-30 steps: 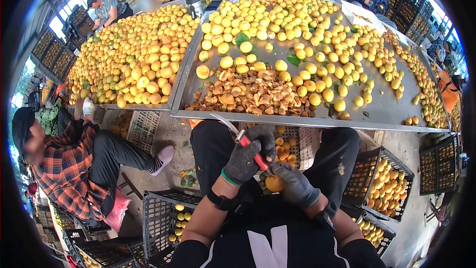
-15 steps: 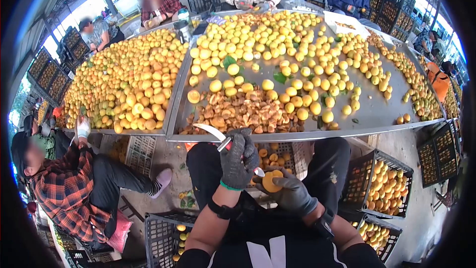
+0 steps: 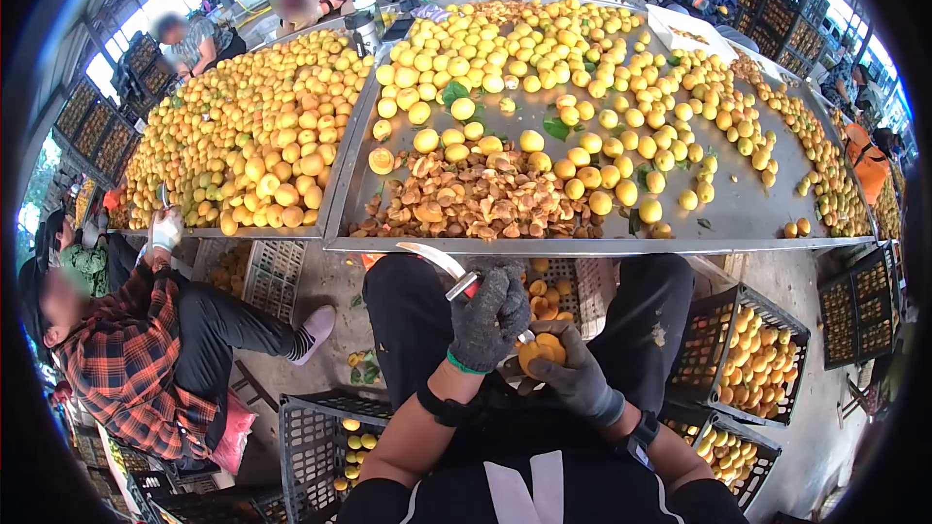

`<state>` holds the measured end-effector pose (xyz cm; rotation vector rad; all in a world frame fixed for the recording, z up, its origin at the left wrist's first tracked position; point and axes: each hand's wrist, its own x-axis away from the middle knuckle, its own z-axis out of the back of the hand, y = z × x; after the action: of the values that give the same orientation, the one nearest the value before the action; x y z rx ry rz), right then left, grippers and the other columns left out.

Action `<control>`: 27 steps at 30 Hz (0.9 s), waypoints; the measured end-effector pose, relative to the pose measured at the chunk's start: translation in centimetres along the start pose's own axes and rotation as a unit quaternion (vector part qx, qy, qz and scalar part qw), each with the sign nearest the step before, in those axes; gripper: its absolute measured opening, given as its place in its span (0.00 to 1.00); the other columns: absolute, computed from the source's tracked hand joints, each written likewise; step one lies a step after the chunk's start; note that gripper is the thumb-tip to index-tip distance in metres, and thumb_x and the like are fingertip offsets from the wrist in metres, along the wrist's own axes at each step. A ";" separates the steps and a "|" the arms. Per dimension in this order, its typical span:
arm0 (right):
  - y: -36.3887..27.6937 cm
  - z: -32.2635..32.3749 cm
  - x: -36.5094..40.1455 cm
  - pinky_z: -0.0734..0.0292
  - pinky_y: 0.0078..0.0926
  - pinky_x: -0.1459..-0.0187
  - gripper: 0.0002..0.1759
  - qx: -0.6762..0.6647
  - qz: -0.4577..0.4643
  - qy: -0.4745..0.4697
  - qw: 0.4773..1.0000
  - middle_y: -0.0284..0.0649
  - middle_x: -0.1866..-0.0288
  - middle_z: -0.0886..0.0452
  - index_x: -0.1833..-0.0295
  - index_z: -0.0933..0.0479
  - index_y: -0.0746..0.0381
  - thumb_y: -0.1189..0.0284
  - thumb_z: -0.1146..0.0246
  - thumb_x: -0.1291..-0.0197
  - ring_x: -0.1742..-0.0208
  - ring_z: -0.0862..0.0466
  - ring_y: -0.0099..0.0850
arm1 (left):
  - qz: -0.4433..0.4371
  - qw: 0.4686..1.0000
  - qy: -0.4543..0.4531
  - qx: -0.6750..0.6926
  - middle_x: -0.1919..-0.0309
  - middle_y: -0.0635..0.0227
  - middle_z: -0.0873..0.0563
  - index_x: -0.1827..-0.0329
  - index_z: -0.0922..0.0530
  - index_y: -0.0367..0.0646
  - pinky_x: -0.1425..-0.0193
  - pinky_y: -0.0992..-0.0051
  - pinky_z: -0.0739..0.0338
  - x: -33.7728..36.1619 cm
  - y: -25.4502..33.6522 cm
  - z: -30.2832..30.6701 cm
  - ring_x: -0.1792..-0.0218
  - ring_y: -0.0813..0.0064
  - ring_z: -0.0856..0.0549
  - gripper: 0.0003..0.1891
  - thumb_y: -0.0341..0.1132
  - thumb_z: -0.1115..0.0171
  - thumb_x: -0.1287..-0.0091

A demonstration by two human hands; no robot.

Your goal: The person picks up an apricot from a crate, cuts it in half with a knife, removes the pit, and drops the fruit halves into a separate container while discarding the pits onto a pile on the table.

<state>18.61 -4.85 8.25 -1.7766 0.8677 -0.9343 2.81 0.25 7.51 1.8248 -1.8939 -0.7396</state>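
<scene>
Near the lap, my left hand, in a dark grey knit glove, is closed round a curved knife with a red part at its handle. The blade points up and left, in front of the table edge. My right hand, in a grey glove, is wrapped round a yellow-orange fruit. A small metal tip beneath the left hand touches or nearly touches this fruit. Beyond the hands, a heap of brownish fruit pieces lies at the near edge of the metal table, with whole yellow fruits behind it.
A crate of fruit stands at the right, another black crate at the lower left. A co-worker in a checked shirt sits at the left. More people sit across the table. A crate with fruit is below the table edge.
The view has shifted slightly, so the table sits higher. My left hand and the knife have moved a little right, and my right hand's fingers now cover more of the fruit.
</scene>
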 end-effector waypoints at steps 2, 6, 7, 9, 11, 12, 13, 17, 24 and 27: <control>0.1 0.1 -0.2 0.17 0.26 0.58 0.26 -0.046 -0.014 -0.008 0.999 0.43 0.48 0.27 0.35 0.41 0.61 0.78 0.41 0.37 0.53 0.19 0.31 | 0.020 0.999 0.020 -0.022 0.81 0.75 0.32 0.55 0.26 0.47 0.86 0.82 0.40 0.4 0.0 -0.3 0.88 0.83 0.37 0.07 0.39 0.45 0.28; 0.8 0.4 0.0 0.16 0.27 0.58 0.26 -0.144 -0.068 -0.035 0.987 0.43 0.47 0.27 0.36 0.42 0.61 0.75 0.40 0.37 0.53 0.19 0.32 | 0.045 0.999 0.012 -0.021 0.81 0.75 0.33 0.55 0.27 0.47 0.86 0.81 0.40 0.9 -0.2 -0.4 0.88 0.83 0.36 0.06 0.37 0.45 0.29; 0.8 0.3 0.1 0.16 0.27 0.58 0.26 -0.144 -0.070 -0.036 0.987 0.43 0.47 0.27 0.36 0.42 0.61 0.75 0.40 0.37 0.53 0.19 0.32 | 0.059 0.998 0.007 -0.024 0.81 0.74 0.33 0.55 0.27 0.47 0.86 0.81 0.40 1.0 -0.2 -0.5 0.88 0.83 0.36 0.06 0.37 0.45 0.29; 0.8 -0.2 0.2 0.16 0.26 0.58 0.27 -0.158 -0.037 -0.053 0.985 0.42 0.47 0.27 0.36 0.43 0.61 0.74 0.40 0.36 0.53 0.19 0.31 | 0.073 0.997 0.002 -0.026 0.81 0.74 0.32 0.56 0.27 0.46 0.85 0.81 0.40 1.2 -0.3 -0.6 0.87 0.82 0.35 0.05 0.36 0.45 0.29; 0.9 -0.4 0.2 0.17 0.25 0.60 0.27 -0.153 -0.045 -0.039 0.986 0.42 0.48 0.27 0.36 0.44 0.60 0.74 0.40 0.36 0.54 0.19 0.31 | 0.087 0.995 0.016 -0.039 0.80 0.73 0.30 0.55 0.26 0.44 0.84 0.81 0.39 1.4 -0.6 -0.6 0.86 0.82 0.34 0.06 0.35 0.46 0.29; 0.9 -0.5 0.2 0.17 0.24 0.61 0.26 -0.148 -0.050 -0.024 0.987 0.42 0.48 0.27 0.36 0.45 0.60 0.74 0.41 0.35 0.54 0.19 0.31 | 0.086 0.995 0.015 -0.039 0.80 0.73 0.30 0.55 0.26 0.44 0.84 0.81 0.39 1.3 -0.6 -0.8 0.86 0.82 0.34 0.06 0.35 0.46 0.29; 1.2 -0.2 0.1 0.17 0.24 0.61 0.26 -0.148 -0.051 -0.026 0.987 0.42 0.48 0.27 0.36 0.45 0.60 0.74 0.41 0.35 0.54 0.19 0.31 | 0.058 0.997 0.008 -0.056 0.80 0.73 0.29 0.54 0.26 0.43 0.83 0.81 0.38 1.2 -0.6 -1.2 0.86 0.82 0.33 0.07 0.35 0.46 0.28; 1.6 -0.1 -0.1 0.19 0.22 0.65 0.24 -0.066 -0.004 -0.033 0.997 0.42 0.52 0.24 0.37 0.45 0.60 0.75 0.43 0.34 0.59 0.19 0.30 | 0.045 0.992 0.001 -0.117 0.81 0.71 0.27 0.52 0.25 0.39 0.81 0.81 0.36 1.3 1.0 -1.6 0.85 0.82 0.31 0.09 0.35 0.47 0.28; 0.6 -1.4 0.7 0.24 0.20 0.73 0.21 0.124 0.051 -0.004 0.991 0.45 0.57 0.24 0.40 0.42 0.63 0.77 0.44 0.35 0.71 0.20 0.27 | 0.094 0.995 0.038 0.011 0.82 0.75 0.29 0.57 0.23 0.40 0.84 0.84 0.41 1.9 0.7 -1.6 0.86 0.86 0.35 0.08 0.35 0.45 0.28; 2.6 -0.7 0.7 0.23 0.25 0.68 0.23 0.215 0.135 -0.002 0.967 0.46 0.57 0.24 0.40 0.41 0.64 0.77 0.40 0.37 0.66 0.19 0.30 | 0.097 0.990 0.034 0.092 0.83 0.76 0.32 0.57 0.23 0.41 0.86 0.82 0.43 1.6 0.3 -1.2 0.88 0.85 0.38 0.09 0.37 0.44 0.29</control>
<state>17.92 -6.61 6.21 -1.2553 0.8080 -0.8616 3.19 -1.48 8.55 1.7133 -2.1168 -0.4434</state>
